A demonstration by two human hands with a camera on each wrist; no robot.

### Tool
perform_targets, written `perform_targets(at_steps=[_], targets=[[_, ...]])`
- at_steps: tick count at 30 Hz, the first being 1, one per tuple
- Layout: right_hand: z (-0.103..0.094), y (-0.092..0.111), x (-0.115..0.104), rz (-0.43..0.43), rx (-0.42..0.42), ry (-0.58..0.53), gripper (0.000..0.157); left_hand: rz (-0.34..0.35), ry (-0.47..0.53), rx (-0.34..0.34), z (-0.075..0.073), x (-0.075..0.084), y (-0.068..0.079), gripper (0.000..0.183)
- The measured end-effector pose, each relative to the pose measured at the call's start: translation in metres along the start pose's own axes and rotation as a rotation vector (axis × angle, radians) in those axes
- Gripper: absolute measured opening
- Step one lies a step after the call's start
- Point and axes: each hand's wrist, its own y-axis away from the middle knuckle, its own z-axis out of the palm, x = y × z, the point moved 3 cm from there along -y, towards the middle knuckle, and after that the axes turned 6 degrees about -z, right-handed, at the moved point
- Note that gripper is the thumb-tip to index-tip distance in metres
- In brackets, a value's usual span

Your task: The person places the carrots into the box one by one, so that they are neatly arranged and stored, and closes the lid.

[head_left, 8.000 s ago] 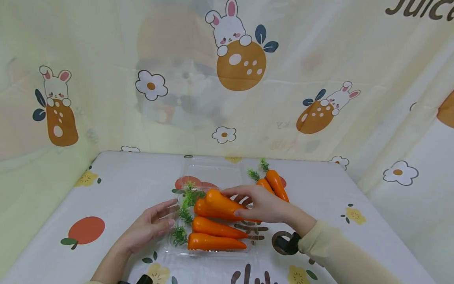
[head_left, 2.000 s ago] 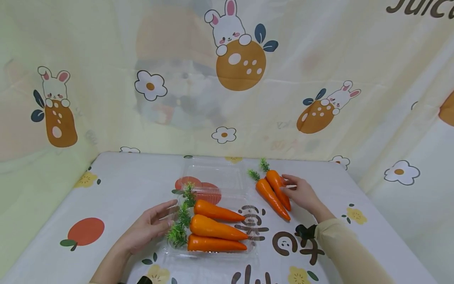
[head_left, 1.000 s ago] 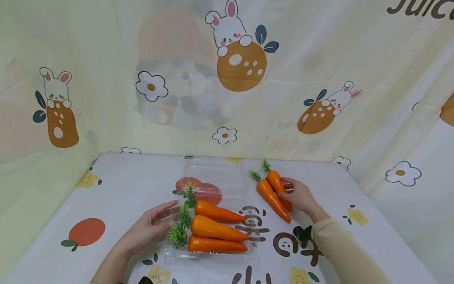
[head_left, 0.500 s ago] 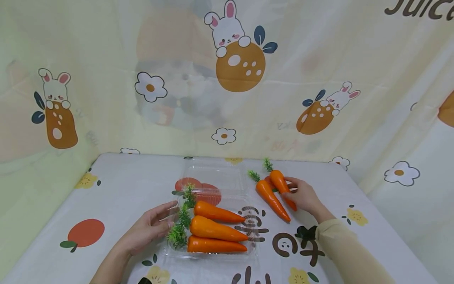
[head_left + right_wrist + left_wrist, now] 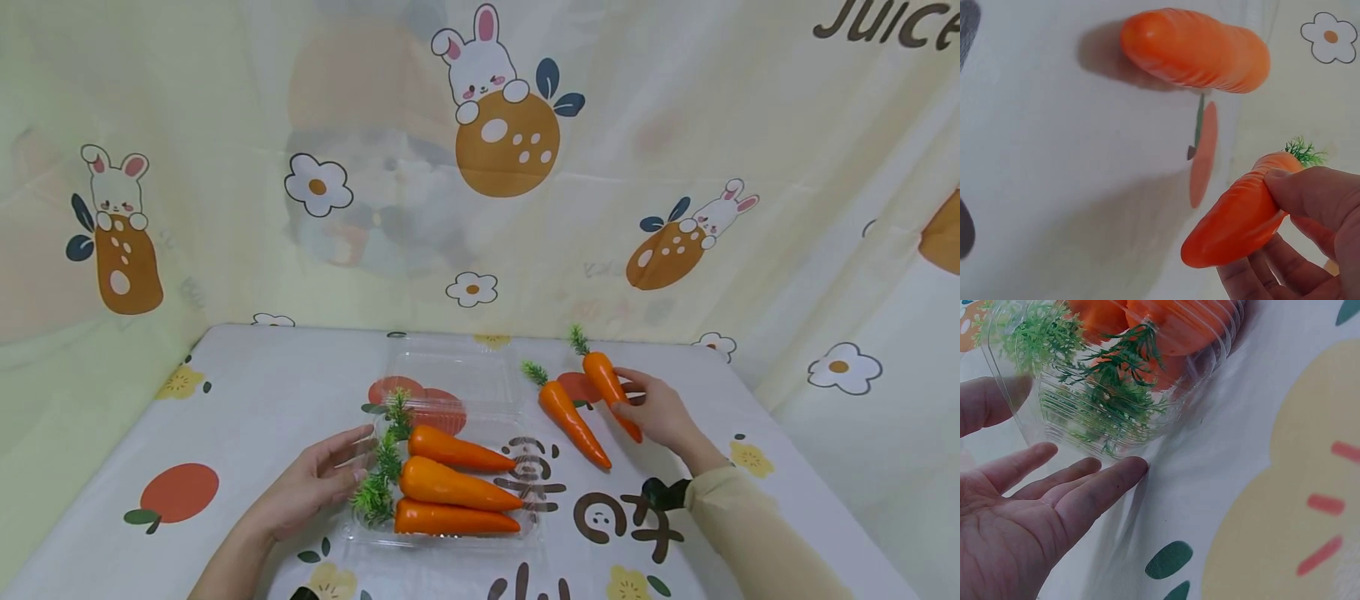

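Between thumb and fingers, my right hand (image 5: 660,412) pinches an orange carrot (image 5: 1241,219) with a small green top. In the head view this carrot tilts, its tip toward me, and the right wrist view shows it above the cloth. Another carrot (image 5: 573,423) lies just left of it. My left hand (image 5: 318,479) is at the left side of a clear plastic box (image 5: 450,542), fingers loosely extended by its wall. Contact there is hard to tell. Three carrots (image 5: 457,483) show inside the box, their green tops (image 5: 1110,406) toward my left hand.
The box's clear lid (image 5: 453,367) lies folded back behind it. A printed white cloth (image 5: 277,400) covers the table. Behind stands a curtain (image 5: 375,275) with rabbit and flower prints.
Eight seconds ago my right hand held a carrot over the box. Since then it has reached the carrots at right, gripped one and drawn it rightward from its neighbour. My left hand stays put.
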Motion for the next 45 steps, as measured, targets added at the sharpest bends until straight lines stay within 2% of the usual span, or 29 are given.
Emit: perform_targets(at_steps=[9,16,28,36,45], targets=[[-0.012,0.006,-0.018,-0.066,0.02,-0.018,0.067,0.011,-0.009,-0.002,0.0,0.002,0.001,0.068],[-0.014,0.013,-0.043,-0.181,0.047,-0.022,0.063,0.018,-0.002,-0.003,0.0,0.001,0.001,0.068],[-0.008,0.017,-0.079,-0.375,0.016,-0.061,0.058,0.008,0.001,-0.002,0.001,0.002,0.001,0.068],[0.002,0.02,-0.102,-0.41,-0.065,-0.106,0.057,0.0,-0.001,0.002,0.001,0.002,0.0,0.069],[0.02,0.023,-0.129,-0.542,-0.154,-0.121,0.055,0.013,0.003,-0.006,0.0,0.001,0.0,0.068]])
